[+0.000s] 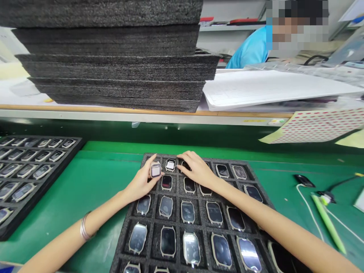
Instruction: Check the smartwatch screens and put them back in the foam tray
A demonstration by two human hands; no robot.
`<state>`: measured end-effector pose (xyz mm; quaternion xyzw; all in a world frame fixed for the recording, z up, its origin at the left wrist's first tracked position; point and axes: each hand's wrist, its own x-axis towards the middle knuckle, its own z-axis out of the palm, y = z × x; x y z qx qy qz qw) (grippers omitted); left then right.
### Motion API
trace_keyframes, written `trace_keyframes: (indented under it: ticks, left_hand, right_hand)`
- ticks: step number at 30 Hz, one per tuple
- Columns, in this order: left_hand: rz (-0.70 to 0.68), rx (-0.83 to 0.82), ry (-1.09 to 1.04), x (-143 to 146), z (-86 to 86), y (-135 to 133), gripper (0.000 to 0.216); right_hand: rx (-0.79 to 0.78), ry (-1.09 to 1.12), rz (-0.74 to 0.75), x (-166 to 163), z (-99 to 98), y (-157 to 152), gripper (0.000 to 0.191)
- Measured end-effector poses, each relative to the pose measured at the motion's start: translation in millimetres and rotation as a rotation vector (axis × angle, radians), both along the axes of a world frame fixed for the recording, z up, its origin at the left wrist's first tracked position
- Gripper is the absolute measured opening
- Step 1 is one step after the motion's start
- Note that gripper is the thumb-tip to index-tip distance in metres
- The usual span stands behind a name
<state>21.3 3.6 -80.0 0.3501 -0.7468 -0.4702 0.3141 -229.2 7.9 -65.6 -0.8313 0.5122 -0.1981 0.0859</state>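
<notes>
My left hand [143, 180] is closed around a small strapless smartwatch [155, 170], held by its edges over the tray's far left corner with its screen lit pale. The black foam tray [176, 223] holds rows of similar watches, most with dark screens. Beside the held one, a watch with a lit white screen [170, 164] sits in its slot. My right hand [196, 168] reaches into the far row, thumb and fingertips around a dark-screened watch [186, 165] that stays in its slot. The fingers partly cover that watch, and my right forearm hides some slots.
A second foam tray of watches [42, 189] lies at the left. Tall stacked black foam sheets [113, 68] and papers [273, 89] occupy the shelf. On the right are a green pen-like tool [328, 223], cables and a small black device [304, 180]. A person in blue [248, 49] sits beyond.
</notes>
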Motion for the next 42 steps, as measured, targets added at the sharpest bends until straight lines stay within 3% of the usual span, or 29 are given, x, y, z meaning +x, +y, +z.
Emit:
trace_keyframes:
  ticks: [3,7,10,15,19,22,25,30,33,37,42]
  left_hand:
    - [0.082,-0.311,-0.302,9.2,-1.2,-24.0,0.046]
    - [0.049,-0.382,-0.452,13.3,1.7,-46.4,0.038]
    - [0.012,-0.429,-0.535,3.6,10.9,-50.5,0.043]
    - [-0.099,-0.52,-0.577,-49.1,32.4,-35.9,0.037]
    - [-0.121,-0.508,-0.592,-104.8,29.1,-17.4,0.02]
    - [-0.062,-0.432,-0.581,-131.4,19.2,-10.9,0.015]
    - [-0.008,-0.328,-0.51,-138.9,13.9,-12.5,0.007]
    - [-0.007,-0.111,-0.257,-125.1,19.5,-13.4,0.004]
    - [-0.027,0.08,-0.048,-111.4,26.2,-3.0,0.014]
    - [-0.068,0.436,0.173,-94.9,29.5,16.7,0.034]
    - [-0.048,0.696,0.296,-86.5,23.9,33.1,0.041]
  right_hand:
    - [-0.016,0.068,-0.094,-28.9,3.6,9.3,0.014]
    - [0.02,0.135,-0.118,-60.3,1.0,24.8,0.012]
    - [0.048,0.148,-0.131,-65.1,-2.0,34.2,0.012]
    - [0.092,0.077,-0.265,-58.3,-1.1,34.4,0.013]
    - [0.142,-0.086,-0.333,-56.9,1.9,36.2,0.015]
    - [0.167,-0.265,-0.306,-55.1,4.8,44.5,0.02]
    - [0.226,-0.484,-0.291,-51.8,12.6,53.3,0.03]
    - [0.316,-0.769,-0.295,-45.0,34.5,66.8,0.038]
    - [0.507,-1.057,-0.247,-41.9,40.3,78.1,0.04]
    - [0.822,-1.52,-0.118,-39.6,32.3,91.5,0.056]
    - [0.856,-1.533,-0.017,-36.2,17.1,95.7,0.048]
